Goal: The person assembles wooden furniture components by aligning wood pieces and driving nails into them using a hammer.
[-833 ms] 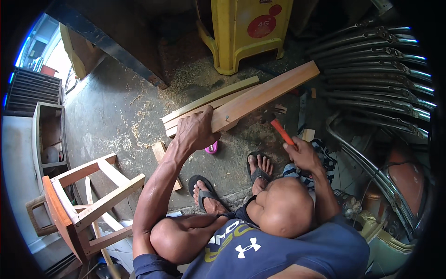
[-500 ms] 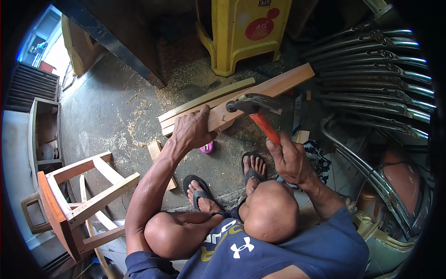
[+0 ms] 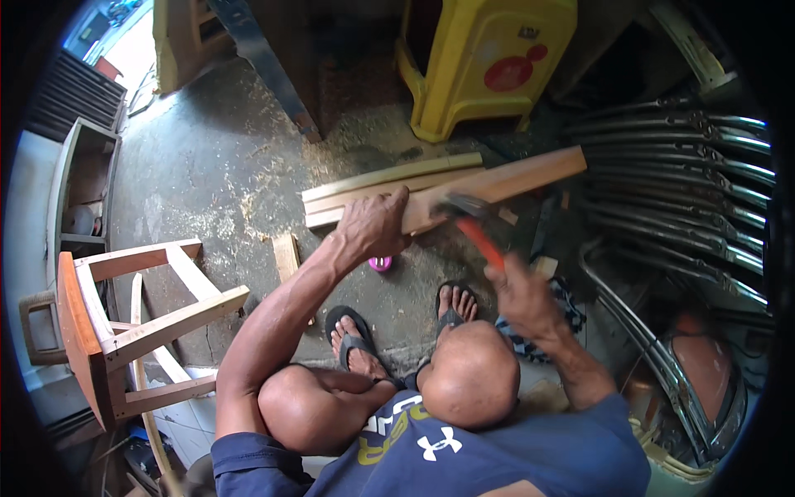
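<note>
While a pale open-fronted cabinet (image 3: 68, 166) stands at far left, an unfinished wooden frame with an orange-brown panel (image 3: 176, 329) lies tipped over just below it, and a short wood offcut (image 3: 286, 258) rests on the floor beyond. Farther right, the person's left hand (image 3: 373, 225) clasps the left end of a light wooden board (image 3: 520, 176), some fingers hidden from view, as the board slants up to the right across long wooden strips (image 3: 389, 178). Near that hand sits a small pink object (image 3: 380, 263). Behind the strips rises a yellow plastic stool (image 3: 489, 37). The right hand (image 3: 526, 298), blurred, grips the orange handle of a hammer (image 3: 479, 238), its head over the board; whether they touch cannot be told. A patterned cloth (image 3: 571, 308) lies beside that hand, with chrome tubes (image 3: 679, 157) stacked at far right.
</note>
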### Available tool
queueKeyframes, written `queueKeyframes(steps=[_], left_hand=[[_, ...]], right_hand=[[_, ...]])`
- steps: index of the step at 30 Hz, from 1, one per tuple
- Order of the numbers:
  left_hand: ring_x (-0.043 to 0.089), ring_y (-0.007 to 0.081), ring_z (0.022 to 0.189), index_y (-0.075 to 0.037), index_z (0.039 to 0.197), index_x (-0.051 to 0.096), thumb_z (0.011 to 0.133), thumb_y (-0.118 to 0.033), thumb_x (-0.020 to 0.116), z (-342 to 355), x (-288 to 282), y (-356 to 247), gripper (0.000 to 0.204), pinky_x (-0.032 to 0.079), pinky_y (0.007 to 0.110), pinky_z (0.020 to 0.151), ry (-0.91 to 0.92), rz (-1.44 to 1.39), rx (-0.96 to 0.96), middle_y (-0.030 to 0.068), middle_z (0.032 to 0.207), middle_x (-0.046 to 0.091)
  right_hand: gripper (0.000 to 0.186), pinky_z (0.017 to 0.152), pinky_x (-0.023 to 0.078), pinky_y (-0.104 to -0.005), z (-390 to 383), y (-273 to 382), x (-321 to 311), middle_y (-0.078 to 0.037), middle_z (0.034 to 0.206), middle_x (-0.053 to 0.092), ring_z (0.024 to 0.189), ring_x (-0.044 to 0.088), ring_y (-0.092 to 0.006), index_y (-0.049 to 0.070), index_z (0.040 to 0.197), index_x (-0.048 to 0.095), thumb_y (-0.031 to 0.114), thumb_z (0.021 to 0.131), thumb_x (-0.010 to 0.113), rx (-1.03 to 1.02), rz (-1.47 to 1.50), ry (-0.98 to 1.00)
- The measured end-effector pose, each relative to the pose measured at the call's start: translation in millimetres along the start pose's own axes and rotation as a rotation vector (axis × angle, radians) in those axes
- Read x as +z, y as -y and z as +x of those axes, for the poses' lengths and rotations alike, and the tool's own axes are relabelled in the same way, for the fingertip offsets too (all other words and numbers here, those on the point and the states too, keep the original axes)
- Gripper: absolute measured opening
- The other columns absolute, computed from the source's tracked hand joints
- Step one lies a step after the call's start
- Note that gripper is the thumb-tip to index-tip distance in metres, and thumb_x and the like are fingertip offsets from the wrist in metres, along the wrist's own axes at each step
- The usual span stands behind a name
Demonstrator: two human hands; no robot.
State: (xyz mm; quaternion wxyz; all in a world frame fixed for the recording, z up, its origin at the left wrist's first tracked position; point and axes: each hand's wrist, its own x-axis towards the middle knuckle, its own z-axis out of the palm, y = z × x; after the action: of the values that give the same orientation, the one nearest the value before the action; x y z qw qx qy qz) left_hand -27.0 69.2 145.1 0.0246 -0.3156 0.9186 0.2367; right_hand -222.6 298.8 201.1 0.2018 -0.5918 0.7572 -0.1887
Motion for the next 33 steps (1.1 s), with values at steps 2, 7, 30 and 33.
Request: queueKeyframes(steps=[2, 7, 30, 33], left_hand=[[0.071, 0.0457, 0.084, 0.001, 0.11, 0.055, 0.076, -0.028, 0.082, -1.4, -0.4, 5.5, 0.053, 0.056, 0.053, 0.074, -0.014, 0.025, 0.018, 0.0273, 0.087, 0.071], [0.07, 0.0464, 0.075, 0.002, 0.113, 0.054, 0.078, -0.033, 0.081, -3.7, 9.0, 14.5, 0.056, 0.054, 0.054, 0.067, -0.025, 0.01, 0.012, 0.0254, 0.08, 0.069], [0.071, 0.0451, 0.081, 0.004, 0.113, 0.056, 0.075, -0.031, 0.081, 5.5, 3.5, 10.4, 0.058, 0.056, 0.05, 0.074, -0.05, 0.025, 0.05, 0.0261, 0.086, 0.07], [0.071, 0.045, 0.08, 0.003, 0.113, 0.055, 0.075, -0.032, 0.082, -3.1, -2.5, 15.9, 0.058, 0.056, 0.05, 0.073, -0.05, 0.039, 0.011, 0.025, 0.084, 0.07]], right_hand=[[0.028, 0.05, 0.048, -0.0459, -1.7, 6.3, 5.7, -0.022, 0.061, 0.058, 0.059, 0.066, -0.0425, 0.003, 0.102, 0.054, 0.03, 0.109, 0.052, 0.016, 0.118, -0.065], [0.031, 0.053, 0.045, -0.0482, 2.2, 23.4, 1.0, -0.024, 0.065, 0.058, 0.062, 0.064, -0.0473, -0.001, 0.109, 0.055, 0.03, 0.11, 0.05, 0.069, 0.345, -0.121], [0.032, 0.052, 0.047, -0.0413, 5.3, 2.8, 17.2, -0.021, 0.063, 0.058, 0.059, 0.067, -0.0351, 0.0, 0.104, 0.056, 0.031, 0.109, 0.053, 0.054, 0.154, -0.098], [0.036, 0.043, 0.04, -0.0337, 8.9, 37.5, -35.2, -0.008, 0.054, 0.051, 0.043, 0.053, -0.022, 0.002, 0.095, 0.057, 0.035, 0.109, 0.053, 0.074, 0.687, -0.194]])
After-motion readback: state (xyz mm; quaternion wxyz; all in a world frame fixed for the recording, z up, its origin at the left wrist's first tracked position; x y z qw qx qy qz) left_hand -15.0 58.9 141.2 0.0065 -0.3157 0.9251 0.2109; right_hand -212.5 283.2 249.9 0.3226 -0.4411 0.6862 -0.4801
